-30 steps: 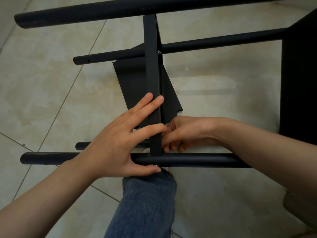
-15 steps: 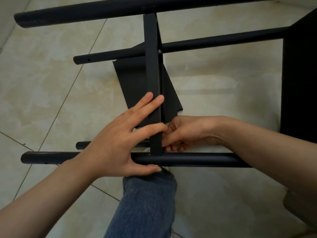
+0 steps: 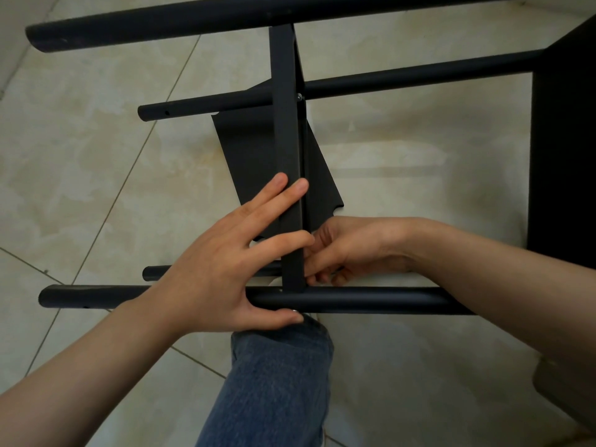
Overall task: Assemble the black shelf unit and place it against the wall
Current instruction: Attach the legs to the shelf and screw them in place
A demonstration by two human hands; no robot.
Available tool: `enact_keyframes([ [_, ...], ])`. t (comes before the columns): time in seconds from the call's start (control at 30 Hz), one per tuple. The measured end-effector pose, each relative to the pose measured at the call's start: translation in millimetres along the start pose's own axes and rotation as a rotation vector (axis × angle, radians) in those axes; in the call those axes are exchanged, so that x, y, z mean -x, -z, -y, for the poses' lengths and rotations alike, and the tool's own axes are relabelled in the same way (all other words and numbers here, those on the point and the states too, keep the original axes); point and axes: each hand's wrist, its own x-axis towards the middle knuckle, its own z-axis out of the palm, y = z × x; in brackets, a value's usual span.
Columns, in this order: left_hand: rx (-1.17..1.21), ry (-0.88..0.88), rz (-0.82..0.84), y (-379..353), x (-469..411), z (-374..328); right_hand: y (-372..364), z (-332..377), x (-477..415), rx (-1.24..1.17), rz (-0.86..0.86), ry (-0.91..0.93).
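- The black shelf unit (image 3: 285, 124) lies on its side on the tiled floor (image 3: 96, 156). Its round tubes run across my view and a flat crossbar (image 3: 287, 75) runs away from me.
- My left grip (image 3: 219, 272) is released. Its straight fingers press flat on the crossbar's near end, and the thumb lies along the near side of the closest tube (image 3: 371, 300).
- My right grip (image 3: 351, 250) reaches in from the right, with curled fingertips at the joint where crossbar meets tube. Whatever it holds is hidden, so I cannot tell its state.
- A loose black panel (image 3: 248, 156) lies flat on the floor under the frame.
- A screw (image 3: 300, 97) shows where the crossbar meets a farther tube.
- A jeans-clad leg (image 3: 277, 382) sits just below the closest tube.
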Motion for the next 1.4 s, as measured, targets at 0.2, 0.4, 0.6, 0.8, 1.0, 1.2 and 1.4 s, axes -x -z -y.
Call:
enact_keyframes([
  [0.2,-0.002,-0.002,0.001,0,0,1,-2,0,-4,0.046,-0.031,-0.004],
  [0.4,-0.011,-0.001,0.001,0,1,0,-3,0,-4,0.073,-0.048,-0.007],
  [0.6,-0.012,-0.008,-0.006,0,1,0,-3,0,-3,0.055,-0.054,0.010],
  [0.8,-0.059,-0.008,0.003,5,-3,2,1,1,4,0.016,-0.031,0.057],
  [1.0,-0.149,-0.018,-0.025,14,-9,2,0,13,29,0.174,-0.157,0.120],
  [1.2,-0.223,-0.008,-0.033,22,-13,-3,-12,33,60,0.512,-0.331,0.155],
  [1.4,-0.107,0.205,-0.166,15,9,-40,-36,26,77,0.865,-0.497,0.073],
])
